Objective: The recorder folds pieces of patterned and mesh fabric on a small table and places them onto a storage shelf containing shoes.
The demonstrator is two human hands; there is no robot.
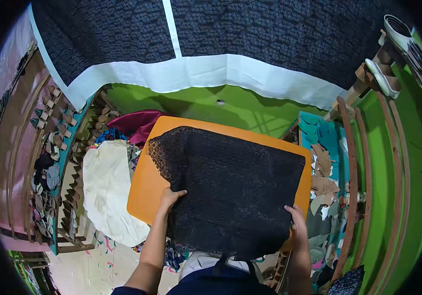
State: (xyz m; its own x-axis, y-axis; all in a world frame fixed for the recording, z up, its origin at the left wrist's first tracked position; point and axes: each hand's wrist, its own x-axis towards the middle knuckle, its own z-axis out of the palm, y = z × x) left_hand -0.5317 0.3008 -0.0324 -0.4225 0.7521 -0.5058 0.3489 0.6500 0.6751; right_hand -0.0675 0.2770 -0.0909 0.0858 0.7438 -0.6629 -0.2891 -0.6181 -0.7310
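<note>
A piece of black lace fabric (235,182) lies spread over an orange tabletop (144,196), its near edge hanging toward my lap. The far left part is see-through, so the orange shows through its pattern. My left hand (170,200) grips the fabric's left edge, thumb on top and the other fingers mostly hidden. At the right edge, near the table's corner, my right hand (296,219) pinches the cloth between its fingers. Left of the table sits a cream cloth (107,191), with maroon satin fabric (134,125) behind it.
Wooden racks holding shoe lasts (56,132) stand at the left. On the right, a teal shelf (339,147) carries cut scraps (323,187) beside upright wooden rails (351,196). White shoes (382,77) rest at upper right. Dark patterned curtains (270,34) with a white border hang across the far side.
</note>
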